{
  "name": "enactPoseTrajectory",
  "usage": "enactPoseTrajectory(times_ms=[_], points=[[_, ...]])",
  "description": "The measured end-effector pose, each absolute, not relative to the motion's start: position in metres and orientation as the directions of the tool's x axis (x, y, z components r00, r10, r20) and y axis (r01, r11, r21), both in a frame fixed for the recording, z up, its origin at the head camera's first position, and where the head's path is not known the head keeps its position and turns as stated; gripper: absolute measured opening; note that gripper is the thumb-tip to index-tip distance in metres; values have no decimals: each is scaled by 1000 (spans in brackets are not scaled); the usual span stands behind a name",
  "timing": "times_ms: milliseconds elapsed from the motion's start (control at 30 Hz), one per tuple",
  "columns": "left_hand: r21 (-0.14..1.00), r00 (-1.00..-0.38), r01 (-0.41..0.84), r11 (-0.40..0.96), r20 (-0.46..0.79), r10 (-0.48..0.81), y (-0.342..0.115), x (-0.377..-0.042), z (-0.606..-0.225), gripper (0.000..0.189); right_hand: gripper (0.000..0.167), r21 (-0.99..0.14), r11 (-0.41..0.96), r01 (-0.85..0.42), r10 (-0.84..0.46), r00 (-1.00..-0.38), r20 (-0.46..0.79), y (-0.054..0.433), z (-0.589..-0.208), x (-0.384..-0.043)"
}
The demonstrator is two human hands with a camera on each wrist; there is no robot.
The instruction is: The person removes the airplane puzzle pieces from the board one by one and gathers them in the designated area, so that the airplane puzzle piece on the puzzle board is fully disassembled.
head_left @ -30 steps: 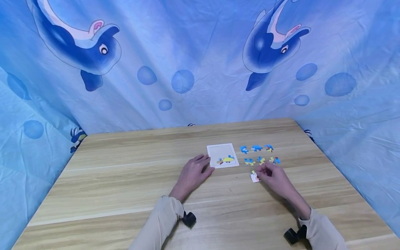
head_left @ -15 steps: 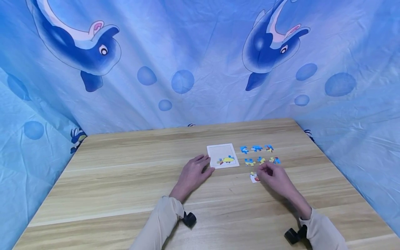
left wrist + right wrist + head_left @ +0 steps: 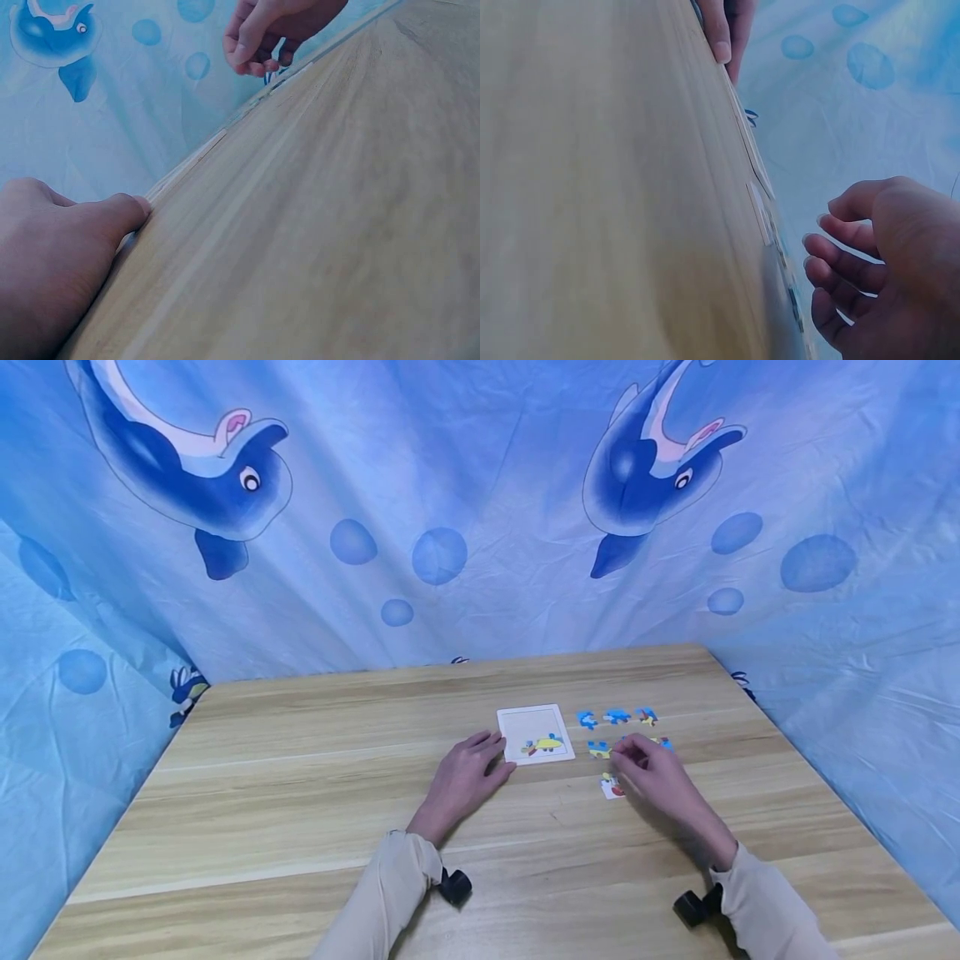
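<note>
In the head view a white-rimmed puzzle tray (image 3: 527,723) lies flat, a yellow cartoon picture at its lower right inside. My left hand (image 3: 463,783) rests against the tray's left edge, thumb at its near corner. To the right, my right hand (image 3: 663,781) hovers over several puzzle pieces with fingers loosely bent. The right wrist view shows a gap between thumb and index finger (image 3: 849,234), nothing between them. Below the hand lies a white puzzle piece (image 3: 610,787) with a red patch. A blue-yellow piece (image 3: 597,749) sits by the fingertips, which hide its neighbour.
Beyond the right hand is a row of blue pieces (image 3: 617,716). Another blue piece (image 3: 664,743) shows partly past the knuckles. The wooden table (image 3: 300,793) meets a blue dolphin-print cloth (image 3: 480,485) at the back. Each wrist wears a black camera (image 3: 454,887).
The right hand has moved slightly away from the body, off the white piece and over the nearer row of blue and yellow pieces. My left hand and the tray stay put.
</note>
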State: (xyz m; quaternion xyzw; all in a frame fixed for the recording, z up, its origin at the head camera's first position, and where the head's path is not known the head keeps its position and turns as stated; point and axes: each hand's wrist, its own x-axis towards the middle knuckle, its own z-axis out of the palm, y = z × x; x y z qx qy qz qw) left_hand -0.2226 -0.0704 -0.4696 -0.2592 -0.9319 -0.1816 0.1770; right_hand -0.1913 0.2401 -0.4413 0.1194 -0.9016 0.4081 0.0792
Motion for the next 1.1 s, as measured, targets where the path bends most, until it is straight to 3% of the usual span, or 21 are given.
enactPoseTrajectory(times_ms=[733, 1100], points=[[243, -808, 544, 803, 411, 423, -70, -223, -470, 48, 8, -659, 614, -435, -341, -899, 276, 193, -440, -220], [238, -808, 542, 806, 411, 422, -71, -223, -469, 47, 19, -561, 679, -473, -361, -881, 306, 177, -441, -227]])
